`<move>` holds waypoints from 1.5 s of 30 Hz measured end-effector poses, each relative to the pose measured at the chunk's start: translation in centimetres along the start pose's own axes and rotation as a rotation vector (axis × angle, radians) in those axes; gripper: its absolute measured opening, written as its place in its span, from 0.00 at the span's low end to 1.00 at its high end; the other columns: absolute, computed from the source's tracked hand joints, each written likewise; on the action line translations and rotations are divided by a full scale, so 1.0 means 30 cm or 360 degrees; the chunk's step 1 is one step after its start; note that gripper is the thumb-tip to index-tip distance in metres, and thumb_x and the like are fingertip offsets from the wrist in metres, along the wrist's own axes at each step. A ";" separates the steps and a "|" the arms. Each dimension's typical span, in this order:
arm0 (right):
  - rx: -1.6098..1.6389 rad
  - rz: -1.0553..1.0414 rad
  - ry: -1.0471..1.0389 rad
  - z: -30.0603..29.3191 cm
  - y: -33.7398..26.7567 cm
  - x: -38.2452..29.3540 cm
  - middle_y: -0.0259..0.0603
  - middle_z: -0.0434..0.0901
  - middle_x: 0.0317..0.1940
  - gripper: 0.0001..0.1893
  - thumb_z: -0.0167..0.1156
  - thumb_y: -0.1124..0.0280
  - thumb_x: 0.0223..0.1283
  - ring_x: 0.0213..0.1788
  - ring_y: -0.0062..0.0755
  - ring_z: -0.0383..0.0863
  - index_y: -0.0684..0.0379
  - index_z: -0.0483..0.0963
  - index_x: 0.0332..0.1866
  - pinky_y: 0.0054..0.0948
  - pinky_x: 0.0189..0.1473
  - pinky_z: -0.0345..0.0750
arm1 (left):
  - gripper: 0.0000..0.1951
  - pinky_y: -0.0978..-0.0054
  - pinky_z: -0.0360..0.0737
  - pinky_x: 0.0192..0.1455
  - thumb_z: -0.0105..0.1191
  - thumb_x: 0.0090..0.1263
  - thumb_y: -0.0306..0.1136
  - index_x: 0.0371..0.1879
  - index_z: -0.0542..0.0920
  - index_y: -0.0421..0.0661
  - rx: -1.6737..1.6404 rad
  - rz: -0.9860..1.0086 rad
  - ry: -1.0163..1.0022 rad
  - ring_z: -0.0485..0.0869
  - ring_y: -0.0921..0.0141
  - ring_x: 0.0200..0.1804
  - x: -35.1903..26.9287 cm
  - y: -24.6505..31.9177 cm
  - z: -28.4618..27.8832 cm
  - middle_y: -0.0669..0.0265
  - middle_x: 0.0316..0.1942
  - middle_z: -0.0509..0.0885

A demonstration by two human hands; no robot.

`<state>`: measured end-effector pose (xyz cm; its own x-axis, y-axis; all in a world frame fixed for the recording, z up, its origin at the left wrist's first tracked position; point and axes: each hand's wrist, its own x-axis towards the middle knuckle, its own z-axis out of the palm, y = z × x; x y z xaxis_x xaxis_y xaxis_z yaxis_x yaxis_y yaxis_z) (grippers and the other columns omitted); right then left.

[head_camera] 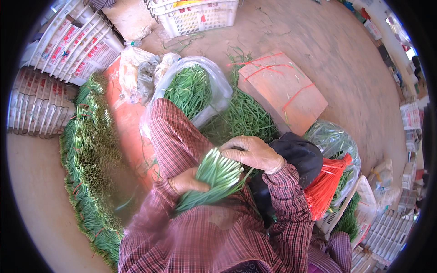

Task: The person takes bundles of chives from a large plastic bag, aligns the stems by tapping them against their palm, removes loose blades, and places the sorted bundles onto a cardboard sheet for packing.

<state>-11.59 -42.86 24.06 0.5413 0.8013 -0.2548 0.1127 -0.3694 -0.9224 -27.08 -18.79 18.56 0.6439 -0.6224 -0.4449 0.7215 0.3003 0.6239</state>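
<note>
My left hand, in a thin glove, is closed around a bunch of green chives above my lap. Their pale cut ends point up and to the right, and the leaves trail down to the left. At those pale ends is my gloved right hand, its fingers curled and touching the stems; whether it pinches any is hidden. Beyond my knee, an opened clear plastic bag holds more loose chives. Further chives lie heaped beside it.
Tied chive bundles are stacked along my left. White plastic crates stand at the far left, another crate ahead. A flat block with red ties lies ahead right. Red plastic strips hang by my right knee, near a clear bag.
</note>
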 end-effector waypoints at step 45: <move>-0.0489 0.0350 0.1228 -0.105 0.293 -0.098 0.42 0.87 0.43 0.25 0.62 0.54 0.71 0.46 0.30 0.87 0.62 0.75 0.63 0.29 0.47 0.81 | 0.44 0.61 0.85 0.59 0.70 0.50 0.34 0.71 0.69 0.37 -0.0900 0.0381 0.0085 0.86 0.54 0.55 -0.036 -0.103 -0.072 0.49 0.58 0.83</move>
<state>-9.55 -49.93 17.62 0.9800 0.1932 -0.0472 0.0988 -0.6790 -0.7274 -29.45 -17.50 15.73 0.8061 -0.4577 -0.3751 0.5692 0.7732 0.2797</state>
